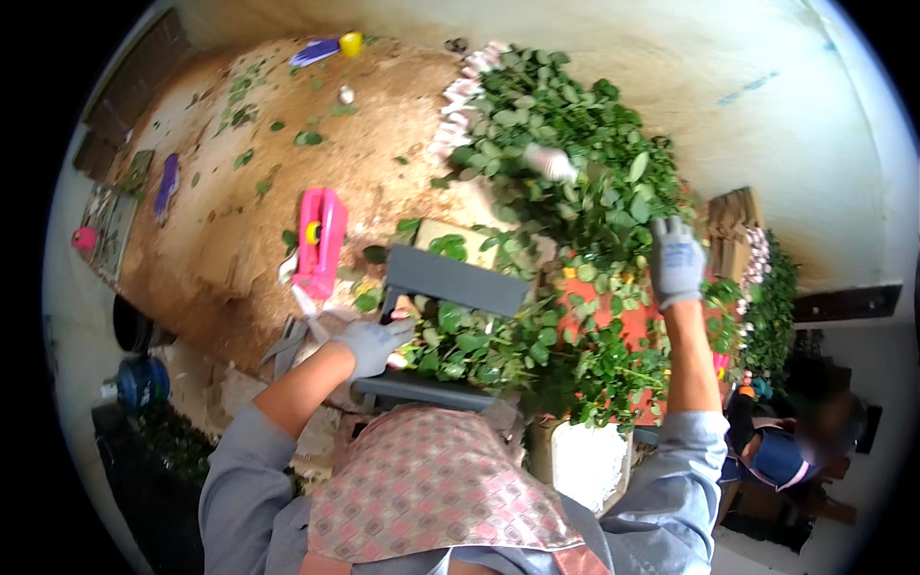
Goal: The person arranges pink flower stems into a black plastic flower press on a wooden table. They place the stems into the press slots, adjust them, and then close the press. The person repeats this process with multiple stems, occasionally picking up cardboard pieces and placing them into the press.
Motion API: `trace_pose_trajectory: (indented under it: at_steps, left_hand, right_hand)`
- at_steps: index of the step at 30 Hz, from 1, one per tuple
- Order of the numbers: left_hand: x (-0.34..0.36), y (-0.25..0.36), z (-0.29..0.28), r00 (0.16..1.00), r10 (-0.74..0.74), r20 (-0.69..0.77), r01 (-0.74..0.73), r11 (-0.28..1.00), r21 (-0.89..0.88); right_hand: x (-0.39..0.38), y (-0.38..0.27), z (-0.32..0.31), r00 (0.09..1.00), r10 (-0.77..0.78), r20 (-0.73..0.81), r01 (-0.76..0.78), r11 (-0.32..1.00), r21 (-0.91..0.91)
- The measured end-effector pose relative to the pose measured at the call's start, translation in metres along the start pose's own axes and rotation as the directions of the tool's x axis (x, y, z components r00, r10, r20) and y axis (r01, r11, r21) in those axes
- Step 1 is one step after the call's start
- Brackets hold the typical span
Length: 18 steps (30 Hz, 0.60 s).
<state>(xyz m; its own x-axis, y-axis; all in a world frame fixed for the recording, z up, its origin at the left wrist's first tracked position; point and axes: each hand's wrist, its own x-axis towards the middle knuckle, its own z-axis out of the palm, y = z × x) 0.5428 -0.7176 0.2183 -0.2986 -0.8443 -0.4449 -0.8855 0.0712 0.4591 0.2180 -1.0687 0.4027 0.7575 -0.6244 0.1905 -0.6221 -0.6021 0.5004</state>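
My left hand (379,347), in a grey work glove, lies with fingers stretched out at the left end of a grey trough-like frame (458,280). Leafy cut stems (470,331) fill this frame, and pale pink bits, perhaps flower heads, show beside my fingertips. My right hand (677,259), gloved alike, reaches forward with fingers extended at the right edge of a big heap of leafy stems (585,144). Nothing shows in its grasp. A whitish bud-like thing (551,163) on the heap is smeared by motion. Pale wrapped heads (458,101) line the heap's left side.
A pink tape dispenser (321,244) stands left of the frame on the wooden table (220,182), amid scattered leaves. Purple gloves (316,52) and a yellow roll (351,44) lie at the back. A white bin (586,462) is near my right arm. Another person (781,446) is at far right.
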Motion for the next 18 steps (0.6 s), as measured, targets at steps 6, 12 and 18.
trace_pose_trajectory:
  at_steps: [6,12,18]
  left_hand:
    - [-0.002,-0.002,0.009,1.000,-0.026,-0.011,0.026,1.000,-0.009]
    - [0.004,-0.003,0.005,0.994,-0.087,0.068,0.089,0.995,-0.036]
    - [0.006,-0.002,0.008,0.996,-0.044,0.071,0.046,0.999,-0.022]
  right_hand:
    - [-0.055,-0.125,-0.116,0.966,-0.229,-0.123,0.234,0.972,0.033]
    - [-0.105,-0.204,-0.010,0.880,-0.453,0.142,0.403,0.871,0.282]
    - [-0.119,-0.232,0.086,0.833,-0.450,0.322,0.341,0.876,0.342]
